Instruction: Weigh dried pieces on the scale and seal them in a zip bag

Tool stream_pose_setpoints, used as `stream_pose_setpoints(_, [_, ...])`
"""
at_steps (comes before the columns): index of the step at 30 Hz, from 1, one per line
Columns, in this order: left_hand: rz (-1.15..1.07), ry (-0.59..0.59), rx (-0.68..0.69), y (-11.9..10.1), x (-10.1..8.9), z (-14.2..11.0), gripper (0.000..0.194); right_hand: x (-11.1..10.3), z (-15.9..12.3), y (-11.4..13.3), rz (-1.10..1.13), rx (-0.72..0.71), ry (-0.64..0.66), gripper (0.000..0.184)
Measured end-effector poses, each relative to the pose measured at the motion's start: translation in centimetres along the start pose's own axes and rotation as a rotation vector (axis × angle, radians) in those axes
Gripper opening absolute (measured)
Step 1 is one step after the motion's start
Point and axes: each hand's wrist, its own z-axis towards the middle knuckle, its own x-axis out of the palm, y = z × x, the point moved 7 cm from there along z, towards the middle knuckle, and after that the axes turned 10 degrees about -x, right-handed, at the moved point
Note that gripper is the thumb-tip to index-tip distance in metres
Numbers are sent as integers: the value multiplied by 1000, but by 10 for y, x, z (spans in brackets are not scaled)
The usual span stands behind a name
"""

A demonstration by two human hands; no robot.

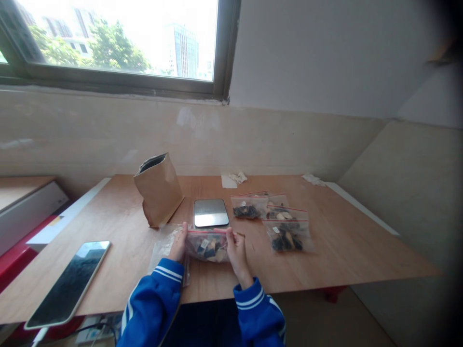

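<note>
Between my two hands is a clear zip-lock bag [208, 246] with a red seal strip, a small white label and dark and pale dried pieces inside. My left hand [178, 245] pinches its top left corner. At the top right corner my right hand [237, 248] grips the strip, thumb uppermost. Just beyond the bag lies a flat scale [211, 213] with a shiny metal top. Under and beside my left hand are flat clear plastic bags [159, 248], partly hidden by the hand and sleeve.
Several filled zip-lock bags [287, 236] lie overlapping on the right of the wooden table [347, 246]. An open brown paper bag [161, 193] stands at the back left. A phone [70, 282] with a cable lies front left. Crumpled tissue [238, 178] sits near the wall.
</note>
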Motion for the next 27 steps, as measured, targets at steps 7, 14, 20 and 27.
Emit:
stream_pose_setpoints(7, [-112,126,-33,-4,6,0,78,-86,32,34,-178,-27,-277,66])
stream_pose_setpoints(14, [-309,138,-31,-5,1,-1,56,-160,105,16,-394,-69,-277,69])
stream_pose_setpoints(20, [-313,126,23,-6,-3,-3,53,-158,113,-4,-565,-79,-303,53])
stream_pose_setpoints(27, [-28,-109,386,-21,-20,-13,35,-77,34,35,-842,-427,124,21])
